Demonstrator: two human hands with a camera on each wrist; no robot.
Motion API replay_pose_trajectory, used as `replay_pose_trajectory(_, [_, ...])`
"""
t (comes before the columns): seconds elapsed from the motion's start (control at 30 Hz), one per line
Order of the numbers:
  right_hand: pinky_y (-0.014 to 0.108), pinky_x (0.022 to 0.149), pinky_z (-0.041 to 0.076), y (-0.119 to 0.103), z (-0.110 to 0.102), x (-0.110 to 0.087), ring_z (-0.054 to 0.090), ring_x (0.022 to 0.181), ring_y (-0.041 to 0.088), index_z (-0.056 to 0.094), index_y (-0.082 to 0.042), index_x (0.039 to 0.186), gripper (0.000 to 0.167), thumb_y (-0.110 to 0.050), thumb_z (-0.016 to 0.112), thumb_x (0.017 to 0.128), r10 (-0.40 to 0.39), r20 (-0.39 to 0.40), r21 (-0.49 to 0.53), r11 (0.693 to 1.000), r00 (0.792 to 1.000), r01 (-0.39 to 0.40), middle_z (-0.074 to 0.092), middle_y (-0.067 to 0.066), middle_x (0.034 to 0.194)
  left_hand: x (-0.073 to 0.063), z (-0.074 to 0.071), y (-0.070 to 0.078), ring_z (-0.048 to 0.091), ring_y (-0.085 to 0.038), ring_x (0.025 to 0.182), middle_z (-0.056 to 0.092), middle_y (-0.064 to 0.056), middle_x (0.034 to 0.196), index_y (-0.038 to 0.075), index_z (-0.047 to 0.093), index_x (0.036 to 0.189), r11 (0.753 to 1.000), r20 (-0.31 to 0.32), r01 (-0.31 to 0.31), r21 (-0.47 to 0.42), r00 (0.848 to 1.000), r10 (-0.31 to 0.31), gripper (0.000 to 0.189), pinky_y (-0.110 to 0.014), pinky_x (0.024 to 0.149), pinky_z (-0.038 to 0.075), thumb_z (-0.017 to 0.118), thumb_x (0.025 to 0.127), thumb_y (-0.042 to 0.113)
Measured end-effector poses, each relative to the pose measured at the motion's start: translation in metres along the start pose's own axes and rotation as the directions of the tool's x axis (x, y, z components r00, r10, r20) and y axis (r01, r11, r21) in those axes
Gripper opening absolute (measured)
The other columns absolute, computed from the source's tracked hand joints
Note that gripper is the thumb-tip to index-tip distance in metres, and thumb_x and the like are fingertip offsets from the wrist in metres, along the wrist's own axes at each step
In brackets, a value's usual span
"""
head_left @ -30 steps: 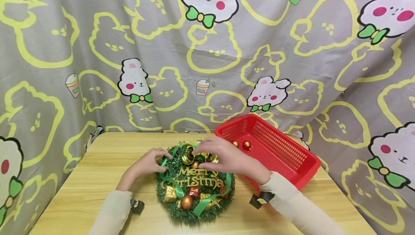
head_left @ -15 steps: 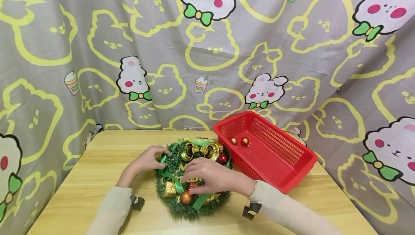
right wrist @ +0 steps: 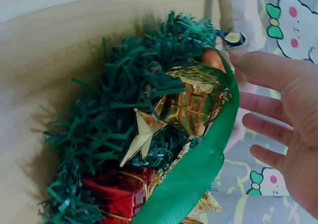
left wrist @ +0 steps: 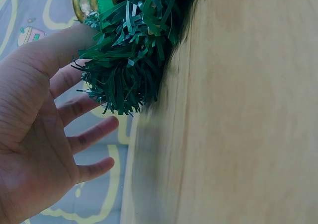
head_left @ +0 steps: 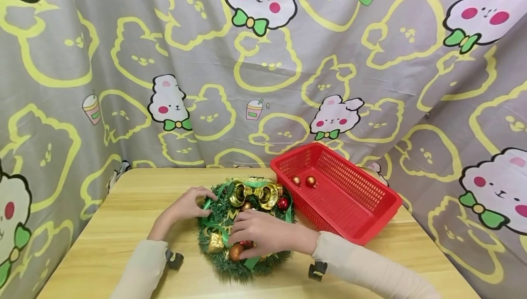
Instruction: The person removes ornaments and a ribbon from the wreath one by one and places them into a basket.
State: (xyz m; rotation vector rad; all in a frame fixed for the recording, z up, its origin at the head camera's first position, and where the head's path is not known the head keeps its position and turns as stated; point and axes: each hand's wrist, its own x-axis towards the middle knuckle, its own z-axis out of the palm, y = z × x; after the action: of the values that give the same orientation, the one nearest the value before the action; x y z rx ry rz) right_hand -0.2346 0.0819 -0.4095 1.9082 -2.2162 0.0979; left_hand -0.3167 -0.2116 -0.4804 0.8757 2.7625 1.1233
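A round green tinsel wreath (head_left: pixel 218 267) lies on the table in the head view, with gold bells (head_left: pixel 268 197), small wrapped gift boxes (head_left: pixel 215 242), green ribbon and gold lettering. My left hand (head_left: pixel 191 204) rests at its left edge, thumb and forefinger touching the tinsel; in the left wrist view the other fingers are spread. Over the wreath's lower half, my right hand (head_left: pixel 263 232) has thumb and forefinger around a copper-coloured Christmas ball (head_left: pixel 235 252). The right wrist view shows that ball partly hidden by green ribbon (right wrist: pixel 191 179), beside a gold star (right wrist: pixel 144 133).
A red perforated plastic basket (head_left: pixel 350 216) stands right of the wreath, angled on the table. Inside it, near the back left, lie two gold-brown balls (head_left: pixel 310 181). The light wooden table (head_left: pixel 103 239) backs onto a patterned grey curtain (head_left: pixel 271 102).
My right hand has come down from the bells toward the front of the wreath, reaching the copper-coloured ball. My left hand stays at the wreath's left edge.
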Motion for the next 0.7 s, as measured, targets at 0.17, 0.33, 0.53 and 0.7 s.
replay_pose_trajectory(0.17, [0.024,0.105,0.048,-0.0009,0.0015,0.0019,0.059,0.115,0.009,0.074,-0.026,0.119,0.037,-0.044,0.079,0.087,-0.017,0.072,-0.085,0.996,0.997,0.023,0.072,-0.011,0.114,-0.0008,0.0004,-0.0014,0.055,-0.042,0.127,0.067,-0.014,0.129,0.011,0.07,0.121,1.0,0.008,0.018,-0.006,1.0,-0.018,0.036,-0.064,0.107,0.045,0.077,0.085,0.011])
replay_pose_trajectory(0.33, [0.024,0.106,0.047,-0.0007,0.0009,0.003,0.059,0.116,0.008,0.073,-0.028,0.121,0.039,-0.043,0.079,0.086,-0.018,0.12,-0.123,0.992,0.993,0.033,0.072,-0.011,0.115,-0.0016,0.0004,-0.0016,0.055,-0.041,0.126,0.066,-0.013,0.129,0.011,0.07,0.12,1.0,0.009,0.02,-0.001,1.0,-0.02,0.035,-0.063,0.105,0.046,0.076,0.085,0.011])
replay_pose_trajectory(0.53, [0.025,0.105,0.047,0.0,-0.0014,0.0049,0.059,0.115,0.008,0.072,-0.029,0.123,0.04,-0.044,0.079,0.087,-0.042,0.163,-0.143,0.987,0.986,0.066,0.072,-0.013,0.114,-0.0012,0.0003,-0.0008,0.057,-0.04,0.124,0.067,-0.012,0.127,0.011,0.07,0.12,1.0,0.004,0.005,0.018,1.0,-0.005,0.035,-0.063,0.104,0.047,0.076,0.085,0.011])
replay_pose_trajectory(0.7, [0.026,0.106,0.047,0.0003,-0.0024,0.0068,0.059,0.116,0.008,0.071,-0.03,0.123,0.037,-0.043,0.077,0.089,-0.049,0.186,-0.146,0.986,0.981,0.077,0.072,-0.014,0.114,-0.001,0.0004,-0.0004,0.056,-0.039,0.123,0.067,-0.013,0.127,0.012,0.071,0.12,1.0,0.005,0.006,0.023,1.0,-0.006,0.035,-0.063,0.104,0.047,0.076,0.085,0.012])
